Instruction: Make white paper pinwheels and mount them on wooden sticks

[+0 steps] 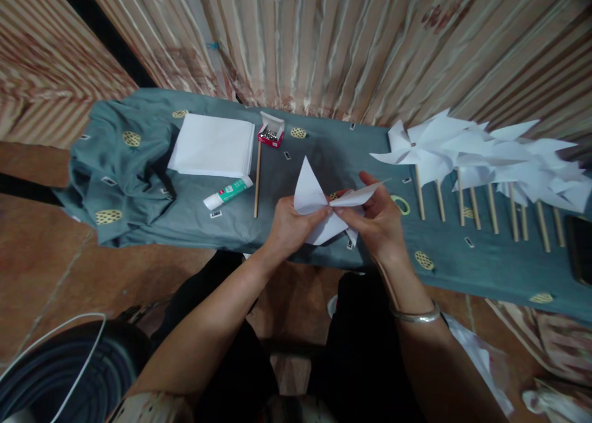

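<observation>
Between my two hands is a white paper pinwheel [309, 187], its blades folded in toward the middle. My left hand [290, 225] grips its left side, the thumb pressed near the centre. My right hand [380, 219] pinches the right side, thumb at the centre and fingers behind a raised blade. Both thumbs nearly meet there. Just right of my right hand, a pale green scissors handle [401, 205] shows on the cloth; the rest of it is hidden. A wooden stick [257, 185] lies to the left of my hands.
Left on the cloth-covered table [287, 182] are a stack of white paper [213, 144], a glue stick [228, 193] and an opened red box of metal pins [271, 131]. Several finished pinwheels [425, 140] on sticks lie at the right, near a dark phone [580, 250]. A corrugated wall stands behind.
</observation>
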Demonstrator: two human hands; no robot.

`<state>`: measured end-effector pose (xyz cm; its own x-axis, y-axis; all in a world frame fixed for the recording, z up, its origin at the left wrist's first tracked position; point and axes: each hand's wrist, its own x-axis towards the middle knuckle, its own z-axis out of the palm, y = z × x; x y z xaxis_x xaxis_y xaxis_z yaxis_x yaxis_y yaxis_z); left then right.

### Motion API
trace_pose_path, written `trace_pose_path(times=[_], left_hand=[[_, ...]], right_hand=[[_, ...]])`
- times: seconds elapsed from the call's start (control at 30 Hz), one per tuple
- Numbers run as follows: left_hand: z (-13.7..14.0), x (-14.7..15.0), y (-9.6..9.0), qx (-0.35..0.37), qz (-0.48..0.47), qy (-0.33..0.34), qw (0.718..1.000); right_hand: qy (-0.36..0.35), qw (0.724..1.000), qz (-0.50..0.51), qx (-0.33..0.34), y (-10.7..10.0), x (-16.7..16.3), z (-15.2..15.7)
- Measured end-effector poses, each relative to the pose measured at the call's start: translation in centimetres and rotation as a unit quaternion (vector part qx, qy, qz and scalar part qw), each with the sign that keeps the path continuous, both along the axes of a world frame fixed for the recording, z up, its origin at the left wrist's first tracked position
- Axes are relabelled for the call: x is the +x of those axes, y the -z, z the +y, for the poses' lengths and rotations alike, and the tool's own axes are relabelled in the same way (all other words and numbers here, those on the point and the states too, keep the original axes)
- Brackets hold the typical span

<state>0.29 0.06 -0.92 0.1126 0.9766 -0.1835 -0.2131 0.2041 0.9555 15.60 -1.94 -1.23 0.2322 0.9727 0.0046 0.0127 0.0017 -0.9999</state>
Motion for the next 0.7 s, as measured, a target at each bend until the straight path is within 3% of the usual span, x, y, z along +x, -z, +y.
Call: trace_pose_path(times=[0.7], left_hand=[[-0.01, -0.09, 0.70, 0.017, 0.019, 0.019, 0.999]], right_hand=[[0.002, 0.998, -0.008, -0.068, -0.77, 0.27, -0.09]])
